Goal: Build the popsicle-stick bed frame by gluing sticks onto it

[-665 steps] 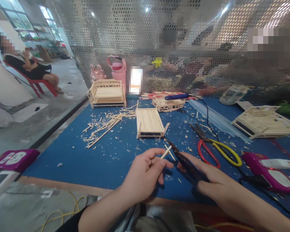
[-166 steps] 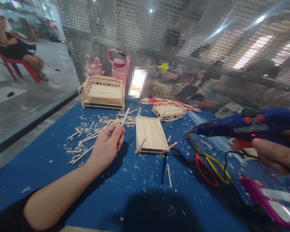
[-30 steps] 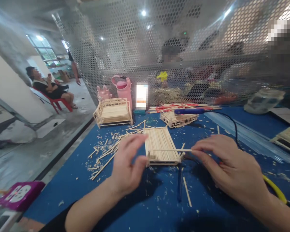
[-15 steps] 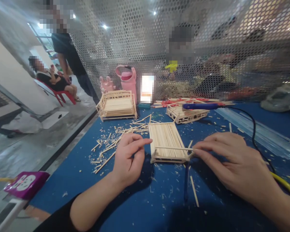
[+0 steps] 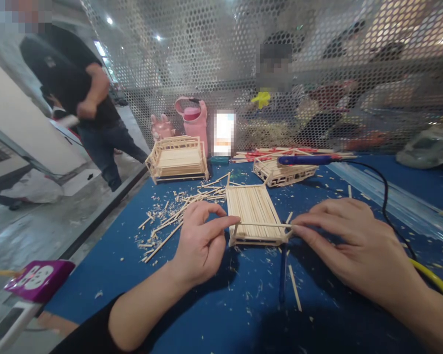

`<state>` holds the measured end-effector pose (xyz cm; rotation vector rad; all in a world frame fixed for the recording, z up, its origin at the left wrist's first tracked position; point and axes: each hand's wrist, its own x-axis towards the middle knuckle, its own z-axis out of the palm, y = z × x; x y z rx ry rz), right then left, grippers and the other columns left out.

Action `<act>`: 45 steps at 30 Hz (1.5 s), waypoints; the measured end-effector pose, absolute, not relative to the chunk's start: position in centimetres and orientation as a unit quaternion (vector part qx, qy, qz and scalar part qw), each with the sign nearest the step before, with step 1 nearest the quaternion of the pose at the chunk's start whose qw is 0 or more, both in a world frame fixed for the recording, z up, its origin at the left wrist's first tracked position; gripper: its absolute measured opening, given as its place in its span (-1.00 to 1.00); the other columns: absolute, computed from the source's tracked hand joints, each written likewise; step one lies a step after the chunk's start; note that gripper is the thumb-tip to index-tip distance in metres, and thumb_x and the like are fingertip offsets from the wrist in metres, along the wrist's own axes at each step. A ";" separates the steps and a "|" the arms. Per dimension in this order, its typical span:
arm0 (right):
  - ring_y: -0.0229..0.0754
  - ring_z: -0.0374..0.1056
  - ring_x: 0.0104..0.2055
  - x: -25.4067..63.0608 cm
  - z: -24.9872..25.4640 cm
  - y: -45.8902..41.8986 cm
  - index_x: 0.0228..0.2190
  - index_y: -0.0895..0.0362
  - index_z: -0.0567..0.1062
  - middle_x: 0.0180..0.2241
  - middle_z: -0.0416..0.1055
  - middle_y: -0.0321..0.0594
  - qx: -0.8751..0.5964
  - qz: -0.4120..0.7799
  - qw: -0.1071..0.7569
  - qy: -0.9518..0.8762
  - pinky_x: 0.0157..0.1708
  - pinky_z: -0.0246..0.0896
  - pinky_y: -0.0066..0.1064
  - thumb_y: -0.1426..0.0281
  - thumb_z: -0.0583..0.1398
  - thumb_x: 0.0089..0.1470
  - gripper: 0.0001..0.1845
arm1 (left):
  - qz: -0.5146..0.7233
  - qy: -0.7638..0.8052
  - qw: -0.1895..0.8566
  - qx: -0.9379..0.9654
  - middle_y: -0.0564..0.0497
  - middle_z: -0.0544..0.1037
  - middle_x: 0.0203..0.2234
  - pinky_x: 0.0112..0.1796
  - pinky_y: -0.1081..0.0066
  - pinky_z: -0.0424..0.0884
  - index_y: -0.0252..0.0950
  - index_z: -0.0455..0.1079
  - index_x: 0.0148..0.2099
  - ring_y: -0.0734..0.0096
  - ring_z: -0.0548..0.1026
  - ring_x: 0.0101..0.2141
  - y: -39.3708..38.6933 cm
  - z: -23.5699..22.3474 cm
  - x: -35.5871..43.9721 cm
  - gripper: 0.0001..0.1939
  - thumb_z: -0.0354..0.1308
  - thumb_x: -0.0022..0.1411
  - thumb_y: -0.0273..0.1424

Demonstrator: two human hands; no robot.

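A small frame of pale wooden sticks [image 5: 249, 204] lies on the blue table, with a slatted top and short upright posts. Across its near end runs a single thin wooden stick [image 5: 260, 225], held just above the slats. My right hand [image 5: 349, 246] pinches the stick's right end beside the corner post. At the other end, my left hand [image 5: 201, 243] has thumb and index finger closed at the stick's left tip, by the left post; the fingers partly hide the contact. Beneath the right corner a dark blue pen-like rod [image 5: 282, 278] lies on the table.
Behind stand a finished-looking stick bench [image 5: 179, 160] and another stick frame [image 5: 288, 172] with a blue corded tool [image 5: 306, 160] on it. Loose sticks and scraps [image 5: 180, 211] litter the left side. A purple power strip [image 5: 39, 279] sits at the left edge. A person [image 5: 74, 83] stands beyond.
My left hand has moved slightly right, its fingertips now at the stick's left end. My right hand has barely shifted. The standing person in the background has moved left and nearer.
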<state>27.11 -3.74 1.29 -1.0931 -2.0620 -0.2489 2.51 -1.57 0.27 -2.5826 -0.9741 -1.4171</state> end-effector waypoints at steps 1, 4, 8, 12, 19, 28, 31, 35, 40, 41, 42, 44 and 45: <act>-0.16 0.36 -0.41 27.1 1.3 -3.8 -0.40 0.00 0.46 -0.46 0.44 -0.29 -0.431 -0.096 0.387 -0.809 -0.24 0.13 -0.18 0.38 0.13 0.14 -0.89 | -0.457 -0.314 0.021 -0.832 0.00 0.42 -0.32 -0.19 0.21 0.29 -0.22 0.44 -0.14 0.33 0.36 -0.25 -1.6 0.3 2.5 -0.64 -0.06 0.14 -0.66; -0.17 0.36 -0.42 27.0 1.4 -3.8 -0.41 0.01 0.46 -0.47 0.44 -0.30 -0.432 -0.096 0.388 -0.808 -0.23 0.13 -0.19 0.38 0.12 0.15 -0.87 | -0.458 -0.313 0.025 -0.831 0.00 0.42 -0.31 -0.18 0.20 0.29 -0.20 0.43 -0.13 0.32 0.37 -0.24 -1.6 0.2 2.5 -0.63 -0.06 0.13 -0.65; -0.16 0.35 -0.42 27.1 1.5 -3.8 -0.41 0.02 0.46 -0.48 0.43 -0.29 -0.432 -0.097 0.387 -0.808 -0.25 0.13 -0.19 0.39 0.13 0.14 -0.88 | -0.456 -0.312 0.029 -0.833 -0.01 0.41 -0.30 -0.18 0.21 0.29 -0.22 0.45 -0.16 0.32 0.36 -0.23 -1.6 0.2 2.5 -0.64 -0.05 0.11 -0.66; -0.16 0.35 -0.42 27.1 1.5 -3.8 -0.41 0.02 0.47 -0.48 0.43 -0.28 -0.428 -0.097 0.386 -0.812 -0.26 0.13 -0.19 0.39 0.13 0.14 -0.87 | -0.458 -0.320 0.029 -0.829 -0.02 0.41 -0.29 -0.18 0.20 0.30 -0.23 0.44 -0.16 0.31 0.36 -0.22 -1.7 0.2 2.6 -0.64 -0.05 0.12 -0.66; -0.16 0.35 -0.42 27.2 1.4 -3.7 -0.41 0.01 0.48 -0.48 0.43 -0.29 -0.435 -0.092 0.386 -0.808 -0.26 0.14 -0.19 0.37 0.13 0.14 -0.87 | -0.451 -0.325 0.030 -0.831 -0.03 0.41 -0.28 -0.17 0.18 0.30 -0.23 0.44 -0.18 0.29 0.37 -0.20 -1.7 0.1 2.6 -0.67 -0.05 0.13 -0.63; -0.19 0.35 -0.43 27.1 1.4 -3.7 -0.41 0.02 0.48 -0.49 0.42 -0.30 -0.435 -0.105 0.382 -0.808 -0.26 0.13 -0.21 0.40 0.13 0.13 -0.87 | -0.448 -0.312 0.038 -0.837 -0.04 0.39 -0.26 -0.16 0.16 0.29 -0.25 0.45 -0.19 0.28 0.35 -0.19 -1.5 0.1 2.6 -0.67 -0.04 0.11 -0.65; -0.19 0.35 -0.42 27.0 1.4 -3.7 -0.41 0.03 0.49 -0.48 0.43 -0.29 -0.439 -0.105 0.378 -0.808 -0.27 0.13 -0.22 0.41 0.14 0.13 -0.87 | -0.448 -0.309 0.043 -0.838 -0.04 0.39 -0.26 -0.17 0.17 0.30 -0.26 0.45 -0.19 0.28 0.35 -0.19 -1.5 0.1 2.6 -0.68 -0.03 0.11 -0.65; -0.19 0.37 -0.41 27.0 1.6 -3.9 -0.42 0.02 0.49 -0.47 0.45 -0.28 -0.438 -0.098 0.388 -0.805 -0.26 0.15 -0.21 0.42 0.14 0.11 -0.86 | -0.448 -0.308 0.047 -0.838 -0.05 0.39 -0.26 -0.18 0.17 0.30 -0.26 0.45 -0.19 0.27 0.35 -0.19 -1.5 0.2 2.6 -0.68 -0.04 0.12 -0.64; -0.17 0.40 -0.38 27.5 2.0 -4.2 -0.30 0.05 0.50 -0.44 0.47 -0.26 -0.461 -0.083 0.433 -0.770 -0.30 0.22 -0.28 0.47 0.02 0.15 -0.75 | -0.445 -0.307 0.046 -0.840 -0.05 0.39 -0.25 -0.17 0.20 0.31 -0.27 0.42 -0.15 0.29 0.35 -0.19 -1.5 0.1 2.5 -0.68 -0.05 0.13 -0.64; -0.17 0.41 -0.36 27.7 2.1 -4.3 -0.29 0.05 0.50 -0.43 0.48 -0.25 -0.480 -0.076 0.445 -0.752 -0.32 0.24 -0.31 0.47 0.01 0.15 -0.73 | -0.446 -0.310 0.045 -0.838 -0.06 0.39 -0.24 -0.17 0.21 0.31 -0.28 0.41 -0.13 0.30 0.35 -0.19 -1.5 0.1 2.5 -0.67 -0.05 0.14 -0.64; -0.17 0.41 -0.37 27.9 2.1 -4.3 -0.30 0.06 0.49 -0.44 0.48 -0.26 -0.504 -0.066 0.456 -0.730 -0.35 0.24 -0.33 0.46 0.00 0.14 -0.73 | -0.448 -0.316 0.043 -0.835 -0.06 0.39 -0.24 -0.18 0.23 0.32 -0.27 0.40 -0.11 0.30 0.35 -0.20 -1.5 0.0 2.4 -0.67 -0.05 0.15 -0.64; -0.18 0.41 -0.41 28.2 1.9 -4.4 -0.34 0.06 0.49 -0.46 0.48 -0.28 -0.541 -0.032 0.474 -0.694 -0.42 0.25 -0.37 0.44 0.02 0.12 -0.76 | -0.456 -0.328 0.041 -0.827 -0.06 0.39 -0.22 -0.19 0.26 0.33 -0.26 0.38 -0.08 0.31 0.36 -0.19 -1.5 0.0 2.5 -0.66 -0.05 0.17 -0.63; -0.20 0.40 -0.44 28.3 1.7 -4.4 -0.37 0.07 0.48 -0.47 0.48 -0.29 -0.549 -0.010 0.477 -0.686 -0.45 0.24 -0.39 0.44 0.03 0.10 -0.79 | -0.462 -0.332 0.042 -0.821 -0.06 0.40 -0.22 -0.18 0.26 0.34 -0.25 0.37 -0.07 0.30 0.36 -0.18 -1.5 0.1 2.5 -0.67 -0.05 0.18 -0.62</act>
